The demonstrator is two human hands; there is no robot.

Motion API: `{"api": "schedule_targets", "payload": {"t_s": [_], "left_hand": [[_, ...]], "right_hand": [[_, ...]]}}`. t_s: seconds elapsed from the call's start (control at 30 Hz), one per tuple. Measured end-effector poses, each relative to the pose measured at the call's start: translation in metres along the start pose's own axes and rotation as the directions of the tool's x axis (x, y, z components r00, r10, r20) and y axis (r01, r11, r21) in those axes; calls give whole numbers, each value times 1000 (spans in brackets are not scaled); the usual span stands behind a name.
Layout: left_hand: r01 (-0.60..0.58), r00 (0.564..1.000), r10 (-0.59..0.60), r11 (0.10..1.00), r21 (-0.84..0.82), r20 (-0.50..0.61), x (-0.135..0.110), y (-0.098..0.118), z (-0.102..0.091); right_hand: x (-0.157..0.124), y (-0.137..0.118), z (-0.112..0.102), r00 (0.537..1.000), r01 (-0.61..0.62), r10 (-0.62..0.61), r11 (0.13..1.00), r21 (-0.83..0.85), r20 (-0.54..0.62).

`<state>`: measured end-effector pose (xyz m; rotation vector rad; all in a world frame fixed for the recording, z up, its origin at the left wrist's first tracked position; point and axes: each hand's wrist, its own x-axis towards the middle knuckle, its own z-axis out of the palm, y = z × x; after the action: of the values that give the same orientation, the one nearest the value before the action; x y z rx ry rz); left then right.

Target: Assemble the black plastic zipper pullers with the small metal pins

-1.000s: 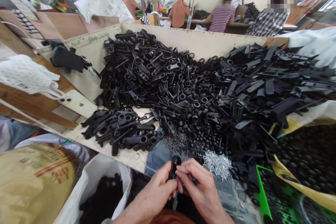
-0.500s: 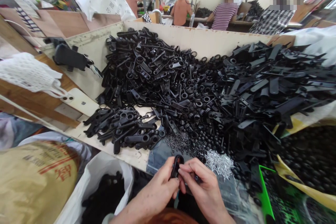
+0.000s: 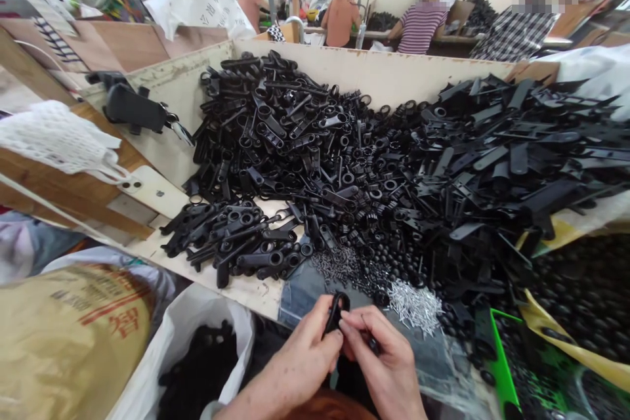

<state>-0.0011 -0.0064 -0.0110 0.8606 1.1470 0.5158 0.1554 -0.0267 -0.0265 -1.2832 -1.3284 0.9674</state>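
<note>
My left hand [image 3: 312, 341] is closed around a black plastic part with a ring-shaped end [image 3: 338, 312], which points up and away from me. Beside it, the fingers of my right hand [image 3: 381, 348] are pinched together close to the ring. A small dark rounded piece [image 3: 374, 345] shows among the right hand's curled fingers. Whatever sits between its thumb and fingertip is too small to make out. Just past my hands lie a heap of silver pins [image 3: 417, 305], a heap of small dark grey pieces [image 3: 337, 265] and black balls [image 3: 391, 261].
Black ring-ended parts [image 3: 275, 125] and flat black pieces [image 3: 512, 144] fill the walled wooden bench. Ring-ended parts [image 3: 241, 243] lie in a nearer pile. A white sack [image 3: 172, 321] stands lower left, a green bin [image 3: 502, 354] lower right. A phone [image 3: 155, 193] rests left. Several people sit beyond.
The whole view has shifted slightly, moving the scene a little to the right. Both hands remain together at the ringed part, and the right fingertips have moved only slightly.
</note>
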Motion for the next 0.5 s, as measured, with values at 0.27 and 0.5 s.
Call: {"api": "schedule_targets", "payload": {"t_s": [0.27, 0.5], "left_hand": [[-1, 998, 4, 999, -41, 61, -2, 11, 2], [-45, 997, 45, 999, -11, 58, -2, 0, -3]], "right_hand": [[-2, 2, -4, 991, 123, -120, 991, -59, 55], [-1, 1, -4, 990, 126, -120, 988, -89, 71]]}}
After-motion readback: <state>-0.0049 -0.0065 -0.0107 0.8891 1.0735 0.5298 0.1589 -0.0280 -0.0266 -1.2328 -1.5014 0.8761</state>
